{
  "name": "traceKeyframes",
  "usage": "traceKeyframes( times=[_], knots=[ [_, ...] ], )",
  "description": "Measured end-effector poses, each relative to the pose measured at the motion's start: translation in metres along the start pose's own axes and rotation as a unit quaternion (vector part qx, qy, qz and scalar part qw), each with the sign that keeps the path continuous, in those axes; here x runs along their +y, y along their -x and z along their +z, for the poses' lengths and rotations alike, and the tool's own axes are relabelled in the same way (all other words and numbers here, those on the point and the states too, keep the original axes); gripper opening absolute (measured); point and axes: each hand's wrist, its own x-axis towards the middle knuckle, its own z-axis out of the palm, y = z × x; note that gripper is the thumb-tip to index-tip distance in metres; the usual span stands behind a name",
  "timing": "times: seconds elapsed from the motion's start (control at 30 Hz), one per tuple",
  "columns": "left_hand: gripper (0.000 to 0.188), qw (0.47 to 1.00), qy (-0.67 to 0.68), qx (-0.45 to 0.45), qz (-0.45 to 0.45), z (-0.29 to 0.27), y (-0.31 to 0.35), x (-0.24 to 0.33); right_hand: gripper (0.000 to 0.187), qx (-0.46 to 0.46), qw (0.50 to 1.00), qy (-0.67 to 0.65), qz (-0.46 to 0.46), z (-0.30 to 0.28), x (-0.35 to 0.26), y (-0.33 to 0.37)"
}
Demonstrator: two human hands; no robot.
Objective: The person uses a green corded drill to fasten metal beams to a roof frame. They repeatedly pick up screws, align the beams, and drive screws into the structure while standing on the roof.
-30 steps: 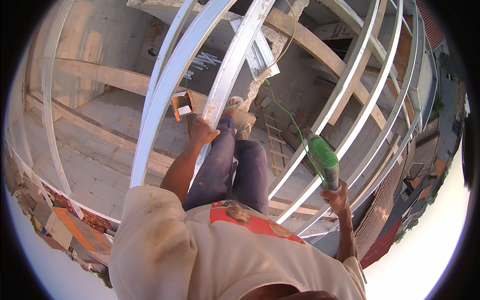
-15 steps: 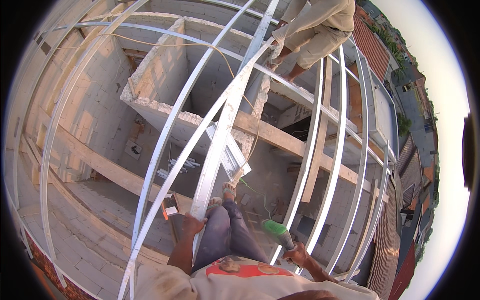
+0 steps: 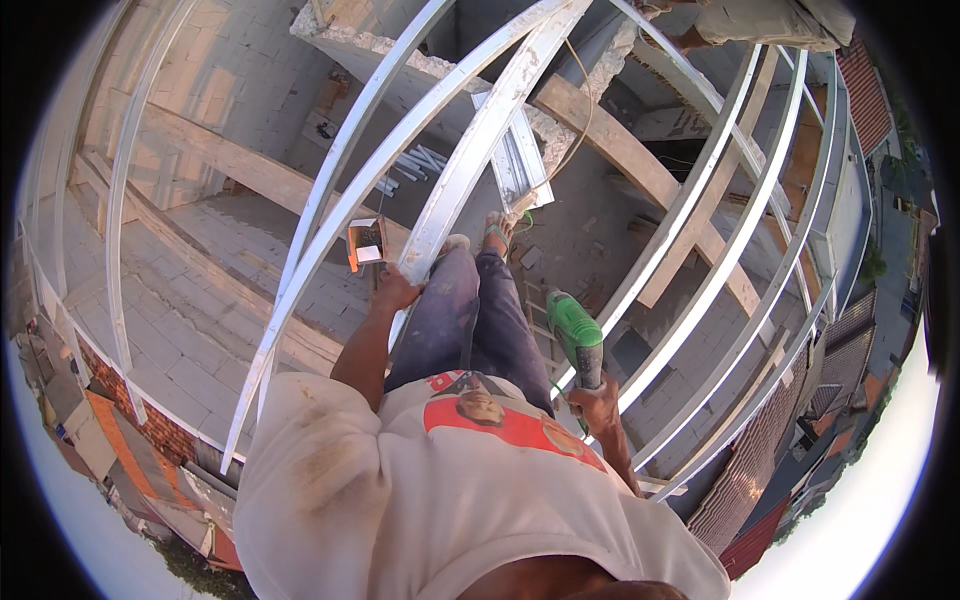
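My right hand (image 3: 597, 403) is wrapped round the dark handle of a green drill (image 3: 574, 322), held beside my right thigh with its nose pointing away from me. A green cord shows near it. To the left, my left hand (image 3: 397, 288) grips the near end of a wide silver metal channel (image 3: 462, 165), which runs up and away past my knees. Its fingers are partly hidden behind the metal. Just beyond that hand, a small open orange box (image 3: 366, 243) with dark contents sits on a wooden plank.
Curved-looking metal rails (image 3: 690, 200) span both sides over an open drop. Wooden planks (image 3: 600, 140) cross below, near a rough block wall (image 3: 400, 58). Metal channels (image 3: 520, 165) lie by my feet. Another person's clothed leg (image 3: 775, 22) is at the top right. Tiled roofs (image 3: 760, 440) lie beyond.
My view has tilted down toward my body, so the scene sits higher and the other person is mostly cut off. The drill has swung more upright. Both hands keep their holds.
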Motion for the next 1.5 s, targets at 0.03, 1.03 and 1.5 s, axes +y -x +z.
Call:
traceKeyframes(
  times=[0.03, 1.03, 1.5],
  knots=[
    [0.126, 0.999, 0.034, -0.005, 0.001, 0.000, 0.002, -0.001, 0.020, -0.002, 1.000, -0.009, 0.008, 0.003, -0.007, -0.003],
    [0.033, 0.879, 0.103, 0.465, 0.028, 0.136, -0.398, -0.154, 0.014, -0.019, 0.944, 0.309, 0.115, 0.052, 0.037, -0.267],
    [0.042, 0.903, 0.130, 0.408, 0.007, 0.131, -0.413, -0.169, 0.013, -0.007, 0.959, 0.222, 0.179, 0.095, -0.011, -0.289]
  ],
)
